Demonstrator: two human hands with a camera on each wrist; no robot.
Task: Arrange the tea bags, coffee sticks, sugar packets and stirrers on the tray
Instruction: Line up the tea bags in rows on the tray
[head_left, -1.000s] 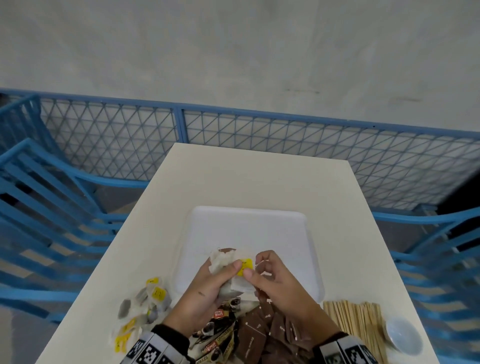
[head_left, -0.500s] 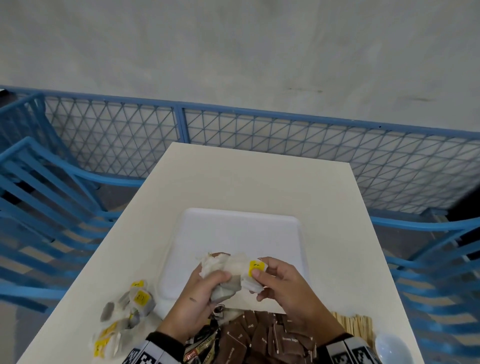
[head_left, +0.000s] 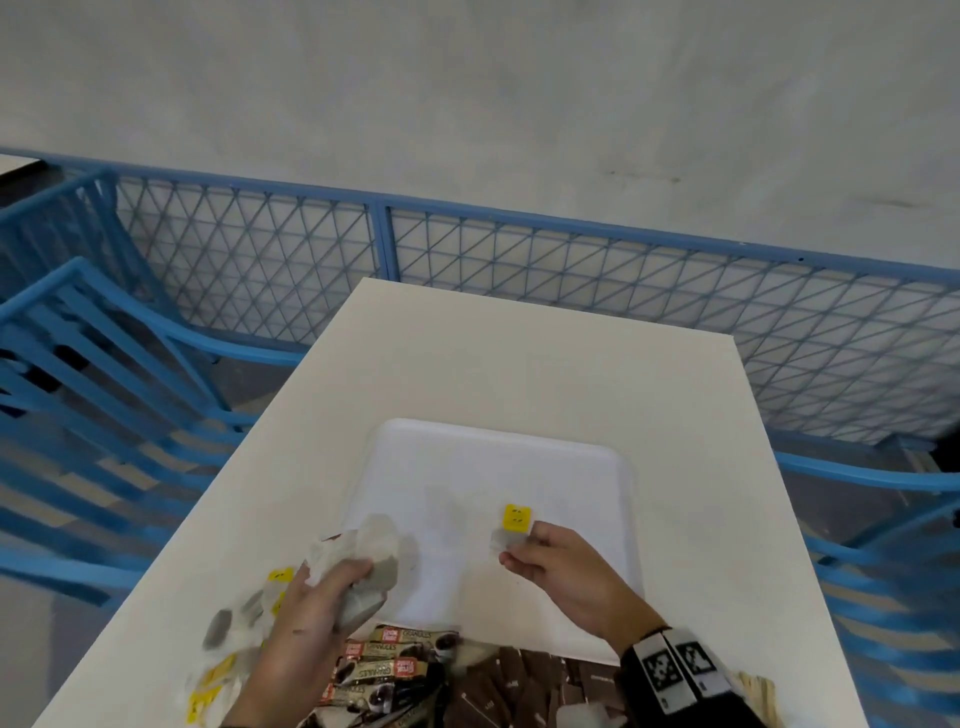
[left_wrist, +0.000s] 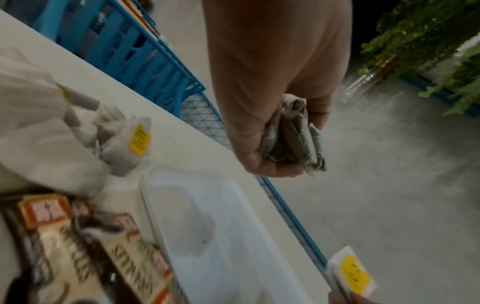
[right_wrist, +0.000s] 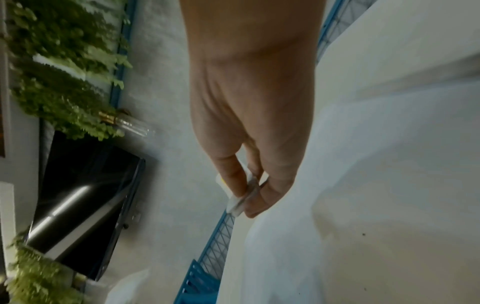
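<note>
Evidently the right hand (head_left: 558, 566) pinched a single white paper tea bag with yellow tag (head_left: 511, 530) over the empty white plastic tray (head_left: 519, 467), apparently to lay it singly. The left hand's (head_left: 311, 618) grip was closed round a crumpled bunch of grey-white tea bags (head_left: 363, 561) above the tray's left edge, seemingly as reserve stock.

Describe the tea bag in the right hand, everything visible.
The tea bag is a small flat sachet of thin whitish paper with grey contents showing through, and a yellow tag with dark print at its far end. The right hand pinches its near end between thumb and fingers, above the white tray, touching nothing else.
</note>
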